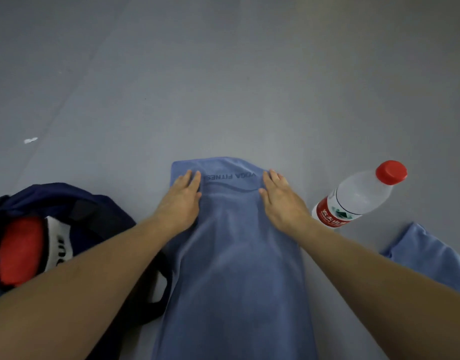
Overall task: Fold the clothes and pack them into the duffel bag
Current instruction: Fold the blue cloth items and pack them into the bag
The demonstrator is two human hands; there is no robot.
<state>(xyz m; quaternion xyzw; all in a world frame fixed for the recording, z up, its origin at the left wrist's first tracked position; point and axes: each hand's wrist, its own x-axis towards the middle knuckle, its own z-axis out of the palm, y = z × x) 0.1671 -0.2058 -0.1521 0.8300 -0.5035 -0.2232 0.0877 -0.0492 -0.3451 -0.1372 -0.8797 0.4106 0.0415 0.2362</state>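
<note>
Both hands, left hand [180,197] and right hand [279,197], press flat-fingered on the blue towel [236,255], gripping nothing. The bottle [358,196] at three o'clock might get knocked when folding.

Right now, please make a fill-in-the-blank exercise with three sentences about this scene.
1. The left hand and the right hand lie flat on the ___ towel.
2. The bottle has a ___ cap.
3. The duffel bag lies to the ___ of the towel.
Missing words: blue, red, left.
</note>
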